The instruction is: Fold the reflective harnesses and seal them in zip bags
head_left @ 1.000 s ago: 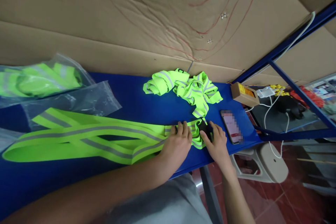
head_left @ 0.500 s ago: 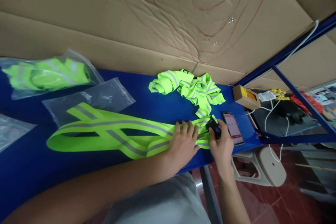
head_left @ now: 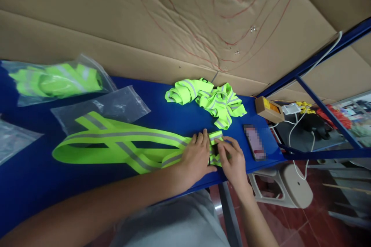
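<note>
A fluorescent yellow-green reflective strap (head_left: pixel 121 136) with a grey stripe lies in long crossing loops on the blue table. My left hand (head_left: pixel 196 158) rests flat on its right part, fingers stretched out and pressing it down. Close beside it, my right hand (head_left: pixel 232 159) has its fingers bent and pinched at the folded strap end (head_left: pixel 216 136). Something dark, the black buckle, shows only partly between the two hands. Behind them sits a tangled heap of the same strap (head_left: pixel 222 102), with a rolled piece (head_left: pixel 185 90) to its left.
A clear bag with folded straps (head_left: pixel 58 80) lies at the back left, near a flat clear bag (head_left: pixel 116 104) and another bag (head_left: pixel 17 139). A phone (head_left: pixel 255 142), a small cardboard box (head_left: pixel 269 110) and a blue metal frame (head_left: pixel 327 112) stand right. A stool (head_left: pixel 295 187) is below.
My right hand has moved left, folding the strap end with the black buckle over toward my left hand. My left hand has stayed on the strap, shifting slightly left.
</note>
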Motion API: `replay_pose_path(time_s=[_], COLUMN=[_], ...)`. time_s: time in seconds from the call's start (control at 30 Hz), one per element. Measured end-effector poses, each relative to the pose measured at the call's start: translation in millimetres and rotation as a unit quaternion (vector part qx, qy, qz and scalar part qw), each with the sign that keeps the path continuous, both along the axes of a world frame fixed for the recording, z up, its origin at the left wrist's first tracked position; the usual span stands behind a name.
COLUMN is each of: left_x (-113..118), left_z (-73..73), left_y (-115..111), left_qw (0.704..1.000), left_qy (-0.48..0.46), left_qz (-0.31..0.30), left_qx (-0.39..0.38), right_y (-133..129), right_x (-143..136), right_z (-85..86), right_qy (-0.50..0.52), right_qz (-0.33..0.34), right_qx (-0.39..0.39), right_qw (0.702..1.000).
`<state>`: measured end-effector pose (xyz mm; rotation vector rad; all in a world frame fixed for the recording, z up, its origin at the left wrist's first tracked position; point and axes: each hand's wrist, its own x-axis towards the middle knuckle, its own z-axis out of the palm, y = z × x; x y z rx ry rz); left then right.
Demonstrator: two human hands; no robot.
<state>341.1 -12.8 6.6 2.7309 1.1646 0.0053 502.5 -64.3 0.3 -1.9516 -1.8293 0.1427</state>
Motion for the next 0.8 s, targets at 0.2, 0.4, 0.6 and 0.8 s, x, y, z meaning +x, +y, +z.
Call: replay_pose_path(time_s=[0.2,0.4,0.6,0.8], left_x=[-4,-9,-9,-7], left_z=[-1.5,-1.1,-4.2,-11.4], left_y=[-1,2,2,-4], left_qw=[0.999,0.998,0.999,0.998], left_qy=[0.016,-0.014,-0.009,-0.053], left_qz=[0.013,0.010,-0.012,-0.004], left_qx=[-0.034,-0.064,-0.051,-0.021], right_y=[12,9,8,-2], right_x=[5,3,21,11], right_z=[-26.2,-15.9,-9.4,-20.1], right_qy=[0.014,0.180,0.040,-0.168], right_qz=[-0.098,-0.103,-0.161,-0.065], right_qx=[-0.011,-0.049,0.008,0.085], right_qw=[0.995,0.977,0.986,0.980])
